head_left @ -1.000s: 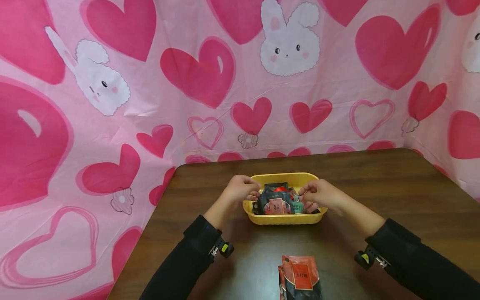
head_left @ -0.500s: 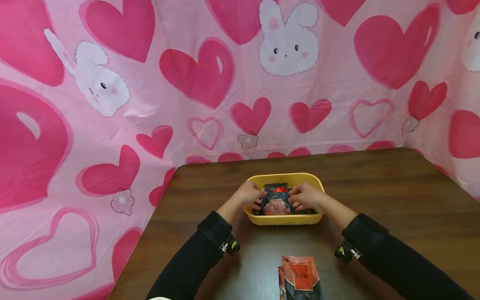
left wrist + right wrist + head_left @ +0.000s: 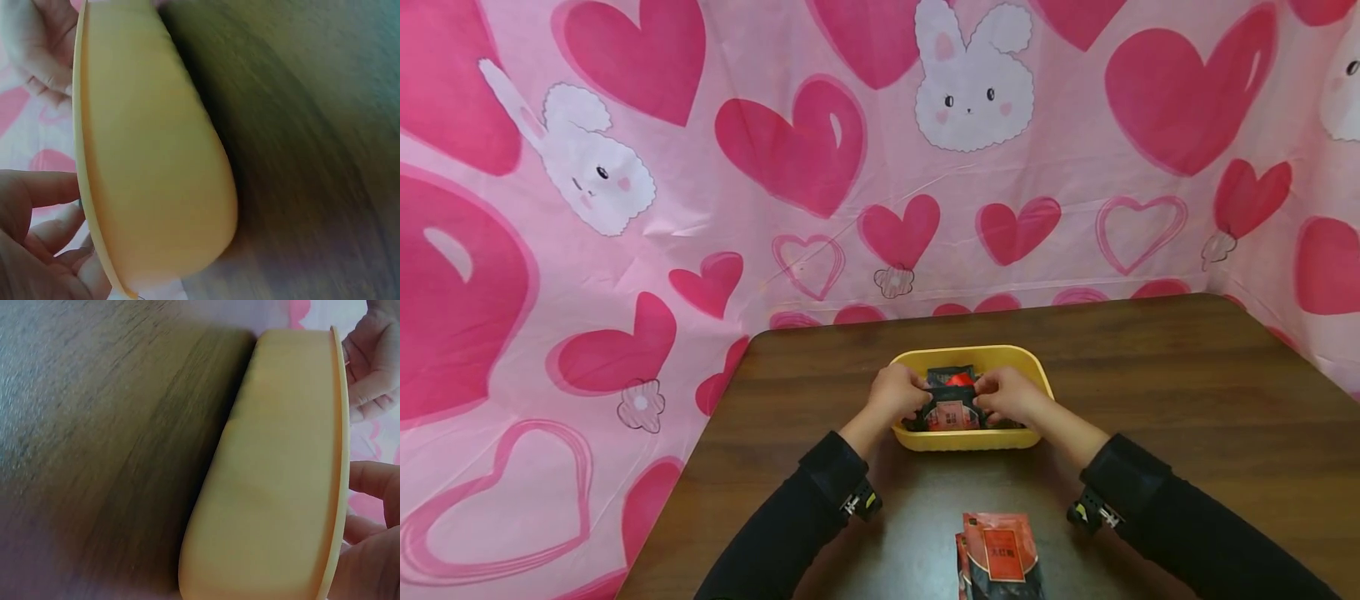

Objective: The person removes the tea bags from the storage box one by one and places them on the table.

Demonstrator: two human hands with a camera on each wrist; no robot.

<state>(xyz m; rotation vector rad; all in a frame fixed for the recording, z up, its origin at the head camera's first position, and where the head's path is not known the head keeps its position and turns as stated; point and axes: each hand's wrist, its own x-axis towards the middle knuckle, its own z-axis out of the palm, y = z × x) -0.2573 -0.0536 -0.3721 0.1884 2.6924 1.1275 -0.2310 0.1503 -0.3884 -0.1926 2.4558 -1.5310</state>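
Observation:
A yellow plastic basket [image 3: 970, 443] on the table holds several small foil packets. Foremost among them is a black packet with a pink label [image 3: 951, 417]. My left hand [image 3: 897, 395] reaches over the basket's left side and pinches this packet near its upper left corner. From the right, my right hand [image 3: 1011, 395] pinches its upper right corner. Behind it lies another dark packet with a red patch [image 3: 959, 379]. In the left wrist view, the basket wall [image 3: 150, 144] hides the fingertips of my left hand [image 3: 44, 244]. The right wrist view hides my right hand's [image 3: 372, 544] fingertips likewise.
Several red and black packets [image 3: 1002, 554] lie stacked near the front of the brown wooden table [image 3: 1150, 375]. A pink cloth [image 3: 820, 275] with hearts and rabbits hangs behind the table and along its sides.
Both hands have moved inward over the basket, the right one further, and now meet the black packet's upper corners. A green packet seen at the right earlier is now hidden.

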